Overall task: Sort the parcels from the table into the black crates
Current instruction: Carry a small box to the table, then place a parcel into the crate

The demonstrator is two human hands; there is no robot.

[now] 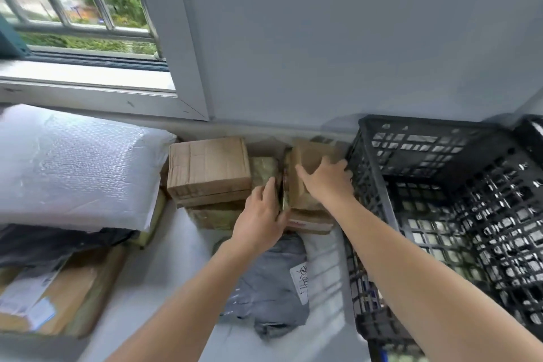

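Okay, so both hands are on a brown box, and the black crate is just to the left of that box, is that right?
Not quite. The head view shows the crate standing just to the right of the box, not to the left. The rest holds: the left hand and the right hand are both on that brown box.
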